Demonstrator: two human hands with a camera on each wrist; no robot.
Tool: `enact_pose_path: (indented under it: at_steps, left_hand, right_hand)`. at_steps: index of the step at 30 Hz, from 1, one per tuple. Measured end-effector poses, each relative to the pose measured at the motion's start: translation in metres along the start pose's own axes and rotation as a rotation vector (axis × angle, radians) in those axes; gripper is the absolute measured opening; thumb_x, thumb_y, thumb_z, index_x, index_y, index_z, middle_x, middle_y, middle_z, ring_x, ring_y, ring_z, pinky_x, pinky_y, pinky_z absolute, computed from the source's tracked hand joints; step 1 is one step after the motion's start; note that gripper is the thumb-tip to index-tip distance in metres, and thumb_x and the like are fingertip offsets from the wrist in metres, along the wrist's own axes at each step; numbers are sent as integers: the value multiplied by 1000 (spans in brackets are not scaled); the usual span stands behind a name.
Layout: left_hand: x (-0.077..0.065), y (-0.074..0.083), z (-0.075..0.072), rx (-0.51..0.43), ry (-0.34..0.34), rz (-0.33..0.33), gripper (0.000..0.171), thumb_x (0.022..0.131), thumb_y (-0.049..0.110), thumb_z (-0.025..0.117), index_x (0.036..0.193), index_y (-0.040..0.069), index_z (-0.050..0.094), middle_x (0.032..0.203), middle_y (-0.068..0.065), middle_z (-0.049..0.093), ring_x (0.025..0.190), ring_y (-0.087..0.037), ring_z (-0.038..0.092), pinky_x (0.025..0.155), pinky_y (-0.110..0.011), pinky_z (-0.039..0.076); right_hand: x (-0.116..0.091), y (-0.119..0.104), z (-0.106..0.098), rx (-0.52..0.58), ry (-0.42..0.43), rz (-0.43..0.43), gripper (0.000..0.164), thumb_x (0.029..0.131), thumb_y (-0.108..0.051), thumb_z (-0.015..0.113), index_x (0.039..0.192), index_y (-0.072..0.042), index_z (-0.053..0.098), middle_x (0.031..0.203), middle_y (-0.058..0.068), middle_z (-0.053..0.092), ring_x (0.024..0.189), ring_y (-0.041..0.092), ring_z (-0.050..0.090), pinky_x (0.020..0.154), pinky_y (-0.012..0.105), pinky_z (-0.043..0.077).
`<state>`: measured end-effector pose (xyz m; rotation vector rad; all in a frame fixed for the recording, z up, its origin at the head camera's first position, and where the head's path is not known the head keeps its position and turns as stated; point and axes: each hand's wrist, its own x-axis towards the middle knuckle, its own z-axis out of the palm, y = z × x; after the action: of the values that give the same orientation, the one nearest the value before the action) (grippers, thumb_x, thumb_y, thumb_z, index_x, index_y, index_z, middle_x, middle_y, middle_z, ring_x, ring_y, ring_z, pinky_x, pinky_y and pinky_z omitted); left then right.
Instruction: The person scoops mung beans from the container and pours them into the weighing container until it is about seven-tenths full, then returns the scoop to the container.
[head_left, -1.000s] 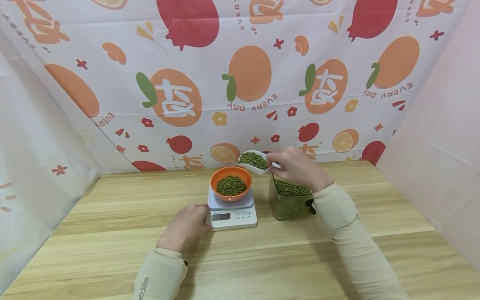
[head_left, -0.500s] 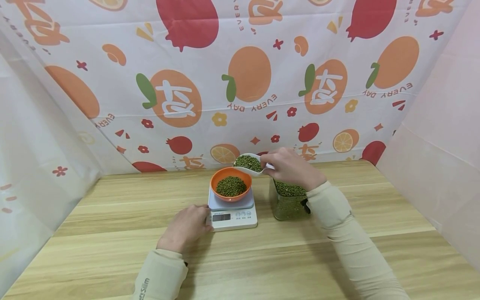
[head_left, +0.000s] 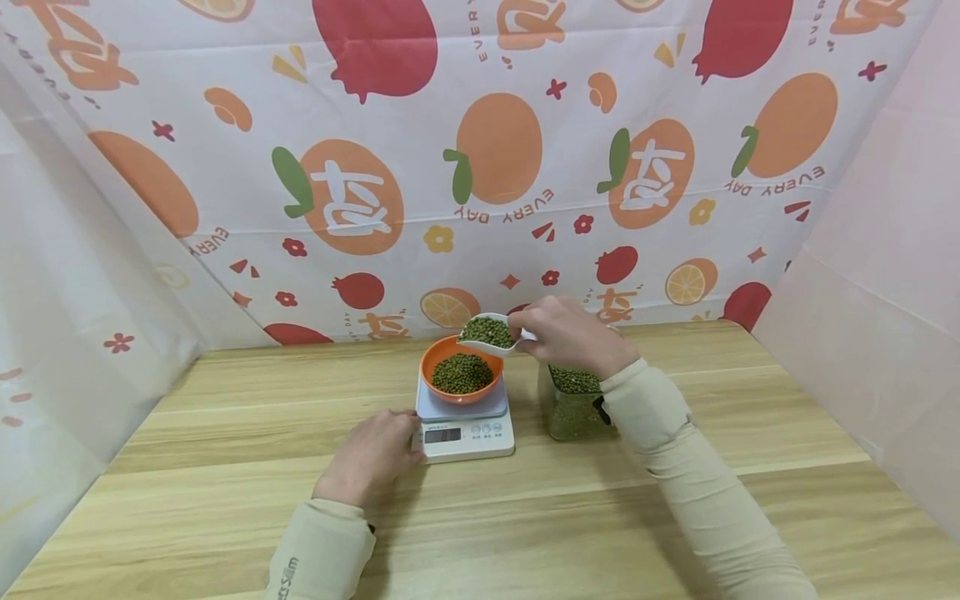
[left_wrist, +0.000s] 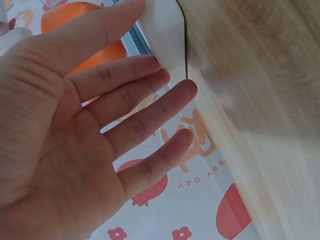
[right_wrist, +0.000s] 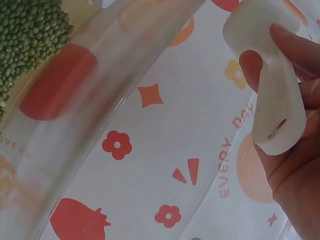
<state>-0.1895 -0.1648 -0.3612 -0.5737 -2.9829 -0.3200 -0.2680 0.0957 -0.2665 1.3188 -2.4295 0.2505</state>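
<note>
My right hand (head_left: 566,333) grips the handle of a white scoop (right_wrist: 281,105) heaped with green mung beans (head_left: 489,331). The scoop's lip overlaps the back right rim of an orange bowl (head_left: 430,360) in the head view. More mung beans lie in that bowl, which stands on a white kitchen scale (head_left: 480,450) with a small display (head_left: 442,434). At the scale's left edge, my left hand (head_left: 375,454) rests with its fingertips against the side. In the left wrist view its fingers (left_wrist: 145,120) are spread and nearly straight, right by the scale's edge.
A clear container (head_left: 573,421) of mung beans stands right of the scale, partly hidden by my right forearm. Behind the wooden table (head_left: 300,392) hangs a fruit-printed cloth (head_left: 420,175). Pale sheets rise at both sides.
My right hand has moved left and slightly down with the full scoop, from beside the bowl to over its rim. The left hand and the scale have stayed put.
</note>
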Motion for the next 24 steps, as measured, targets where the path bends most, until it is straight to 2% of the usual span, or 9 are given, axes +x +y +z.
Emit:
enact_pose_path:
  at_steps: [8,16,24]
  left_hand:
    - [-2,0,0,-14,38,28,19,64,9,75,80,5,65,71,-1,60,56,-12,45,53,-32,45]
    - [-1,1,-1,-16,27,23,17,65,9,75,77,6,64,68,0,58,55,-12,44,53,-31,45]
    - [-3,2,-1,-26,29,28,15,64,8,74,73,7,62,65,2,55,54,-12,43,51,-30,42]
  right_hand:
    - [6,-4,2,15,-59,28,8,76,-14,71,76,-15,63,67,-4,62,54,10,43,48,24,39]
    - [8,-7,3,-2,-124,71,7,77,-14,69,78,-17,64,70,-7,60,54,9,44,49,23,40]
    - [11,-9,6,-52,-139,65,4,78,-15,68,78,-18,65,70,-6,61,57,8,47,52,24,43]
